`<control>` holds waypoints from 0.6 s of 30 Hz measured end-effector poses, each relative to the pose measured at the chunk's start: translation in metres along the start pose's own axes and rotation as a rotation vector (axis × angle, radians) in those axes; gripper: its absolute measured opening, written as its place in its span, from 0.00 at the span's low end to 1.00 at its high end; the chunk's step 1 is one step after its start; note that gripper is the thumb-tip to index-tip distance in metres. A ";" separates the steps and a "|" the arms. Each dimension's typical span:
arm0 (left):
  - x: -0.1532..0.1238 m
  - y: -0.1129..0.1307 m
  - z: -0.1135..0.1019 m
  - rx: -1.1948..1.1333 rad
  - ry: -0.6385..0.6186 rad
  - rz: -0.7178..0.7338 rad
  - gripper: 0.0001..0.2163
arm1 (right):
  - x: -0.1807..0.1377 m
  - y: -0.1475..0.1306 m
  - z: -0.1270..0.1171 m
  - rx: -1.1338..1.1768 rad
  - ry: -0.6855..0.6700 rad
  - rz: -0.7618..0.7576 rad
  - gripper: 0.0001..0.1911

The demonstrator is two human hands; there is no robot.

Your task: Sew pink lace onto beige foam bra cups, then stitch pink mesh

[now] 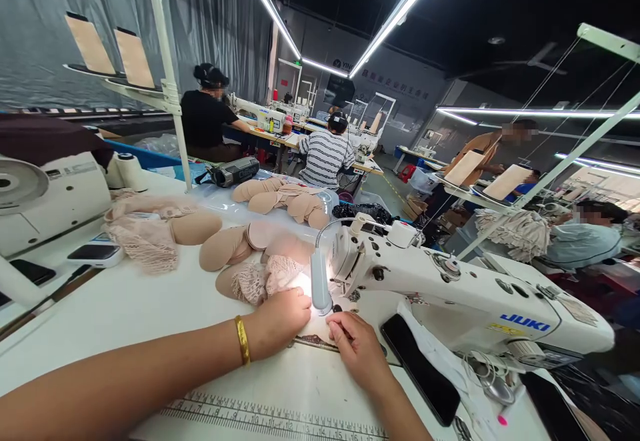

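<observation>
A white JUKI sewing machine (450, 294) stands on the table, with a small lamp (320, 274) lighting its needle area. My left hand (283, 317), with a gold bracelet (242, 339) at the wrist, is closed at the edge of a bunched beige lace fabric (250, 283), left of the needle. Right of the needle, my right hand (357, 347) has its thumb and index finger pinched together close to the needle plate. Whatever lies between those fingertips is too small to make out. Beige oval pads (225, 247) lie behind the lace.
More beige pads (285, 197) sit on plastic at the back. A black phone (421, 367) lies right of my right hand. A printed ruler (270, 417) runs along the front edge. Thread cones (90, 44) stand upper left. Several people work at other machines beyond.
</observation>
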State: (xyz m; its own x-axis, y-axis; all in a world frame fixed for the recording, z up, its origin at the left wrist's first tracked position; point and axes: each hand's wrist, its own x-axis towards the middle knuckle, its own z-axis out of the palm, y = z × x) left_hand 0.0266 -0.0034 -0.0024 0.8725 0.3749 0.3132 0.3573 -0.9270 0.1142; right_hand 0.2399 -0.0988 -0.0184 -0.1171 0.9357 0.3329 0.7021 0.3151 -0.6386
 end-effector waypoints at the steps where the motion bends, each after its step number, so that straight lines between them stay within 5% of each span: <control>1: 0.002 0.000 0.001 -0.012 -0.003 -0.020 0.04 | 0.000 0.001 0.001 -0.006 0.002 -0.004 0.13; 18: 0.008 -0.008 0.032 -0.045 0.084 -0.138 0.04 | -0.003 0.002 0.002 -0.064 0.009 -0.038 0.13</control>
State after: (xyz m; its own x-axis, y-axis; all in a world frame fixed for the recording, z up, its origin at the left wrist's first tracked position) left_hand 0.0415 0.0077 -0.0313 0.7845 0.4982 0.3694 0.4549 -0.8670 0.2033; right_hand 0.2405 -0.1007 -0.0215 -0.1386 0.9216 0.3625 0.7405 0.3395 -0.5800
